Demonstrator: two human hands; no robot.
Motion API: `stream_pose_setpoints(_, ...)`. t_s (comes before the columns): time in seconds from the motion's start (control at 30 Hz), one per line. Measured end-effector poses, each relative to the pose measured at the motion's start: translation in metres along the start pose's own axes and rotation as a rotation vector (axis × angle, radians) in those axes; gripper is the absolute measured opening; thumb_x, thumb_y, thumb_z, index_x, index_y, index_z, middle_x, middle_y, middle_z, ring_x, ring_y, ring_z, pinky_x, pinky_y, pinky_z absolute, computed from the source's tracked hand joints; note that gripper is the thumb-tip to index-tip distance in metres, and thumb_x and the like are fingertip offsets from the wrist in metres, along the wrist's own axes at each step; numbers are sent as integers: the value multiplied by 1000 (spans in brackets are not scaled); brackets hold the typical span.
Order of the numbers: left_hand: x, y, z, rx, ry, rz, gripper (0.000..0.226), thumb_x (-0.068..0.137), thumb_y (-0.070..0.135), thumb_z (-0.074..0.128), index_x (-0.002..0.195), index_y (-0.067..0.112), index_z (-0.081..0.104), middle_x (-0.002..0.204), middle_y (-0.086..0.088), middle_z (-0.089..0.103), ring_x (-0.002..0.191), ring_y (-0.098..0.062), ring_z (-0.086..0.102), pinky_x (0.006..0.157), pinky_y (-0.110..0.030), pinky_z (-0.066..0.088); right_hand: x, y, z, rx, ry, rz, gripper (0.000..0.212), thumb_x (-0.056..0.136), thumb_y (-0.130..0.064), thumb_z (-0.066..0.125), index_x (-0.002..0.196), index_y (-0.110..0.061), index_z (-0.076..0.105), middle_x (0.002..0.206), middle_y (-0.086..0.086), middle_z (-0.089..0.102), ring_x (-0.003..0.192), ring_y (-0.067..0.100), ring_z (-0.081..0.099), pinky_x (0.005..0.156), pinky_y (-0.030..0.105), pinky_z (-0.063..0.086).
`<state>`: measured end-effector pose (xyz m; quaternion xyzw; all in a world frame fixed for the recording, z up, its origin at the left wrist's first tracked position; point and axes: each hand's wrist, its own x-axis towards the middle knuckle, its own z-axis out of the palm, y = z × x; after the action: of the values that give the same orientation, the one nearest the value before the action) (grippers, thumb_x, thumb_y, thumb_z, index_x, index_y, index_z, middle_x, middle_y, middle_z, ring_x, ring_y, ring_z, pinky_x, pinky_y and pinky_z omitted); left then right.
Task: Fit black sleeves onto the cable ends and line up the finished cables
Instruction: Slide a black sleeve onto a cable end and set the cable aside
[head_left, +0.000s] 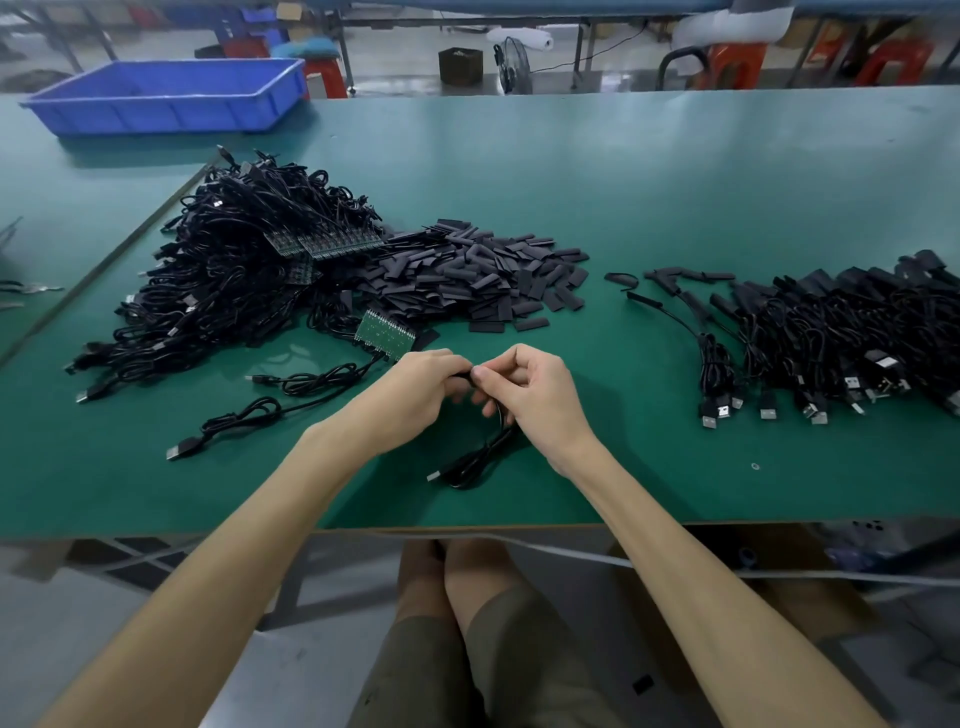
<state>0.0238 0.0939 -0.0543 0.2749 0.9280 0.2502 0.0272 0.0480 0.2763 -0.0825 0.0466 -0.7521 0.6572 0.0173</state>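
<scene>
Left hand (415, 387): fingers curled, tips pinching the black end of a cable (475, 460), above the near middle of the green table (649, 176).
Right hand (535, 395): fingers curled too, thumb and first finger pinching the same cable end, tip to tip with the left hand.
Cable: hanging down from both hands, the rest lying in a loose bunch on the table just under the right hand, with a silver USB plug (434, 474) at its left end.
Sleeve on the held end: hidden by the fingers, cannot tell.
Pile of black sleeves (483, 275): past the hands, in the middle of the table.
Big heap of cables (234, 270): left of the sleeves and touching them, with little green circuit boards (387, 332) at some ends.
Two loose cables (311, 382): flat on the table, just left of the left hand.
Row of finished cables (841, 332): far right, side by side, USB plugs pointing to the near edge.
Blue bin (166, 96): back left corner of the table.
</scene>
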Motion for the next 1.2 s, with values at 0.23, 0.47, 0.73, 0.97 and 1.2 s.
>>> stream_pose_setpoints(0.23, -3, -6, -7, -118, -64, -33, 20, 100, 3, 55, 101, 17, 69, 88, 2, 64, 86, -13, 60, 79, -26, 47, -1, -2, 0, -46, -66, -21, 15, 92, -15, 77, 87, -6, 66, 74, 7, 76, 60, 14, 67, 54, 16, 45)
stream_pose_setpoints(0.47, 4, -12, -10, -115, -89, -127, 21, 103, 7, 52, 106, 15, 71, 75, 11, 65, 61, 7, 54, 59, -12, 41, -2, -4, 0, -95, -80, -22, 15, 85, -18, 83, 94, -14, 71, 86, -1, 77, 75, 11, 72, 78, 32, 61)
stream_pose_setpoints(0.73, 7, -15, -21, -132, -225, -119, 23, 102, 7, 53, 102, 16, 74, 71, 7, 66, 55, -2, 49, 61, -19, 43, -2, -1, 0, -101, -83, -73, 3, 88, -14, 79, 90, -16, 77, 75, -1, 76, 71, 8, 69, 69, 23, 51)
stream_pose_setpoints(0.97, 4, -14, -30, -249, -342, -84, 21, 103, 10, 55, 107, 13, 76, 73, 9, 68, 59, -8, 53, 62, -25, 45, -2, 1, -1, -94, -114, -86, 4, 87, -13, 80, 90, -12, 79, 74, 3, 76, 68, 11, 69, 67, 22, 50)
stream_pose_setpoints(1.2, 9, -18, -34, -274, -437, -74, 21, 104, 13, 55, 99, 16, 75, 74, 11, 70, 61, -8, 55, 61, -22, 44, -2, 1, 1, -73, -121, -70, 8, 84, -10, 83, 89, -8, 77, 77, 7, 77, 68, 28, 73, 71, 36, 60)
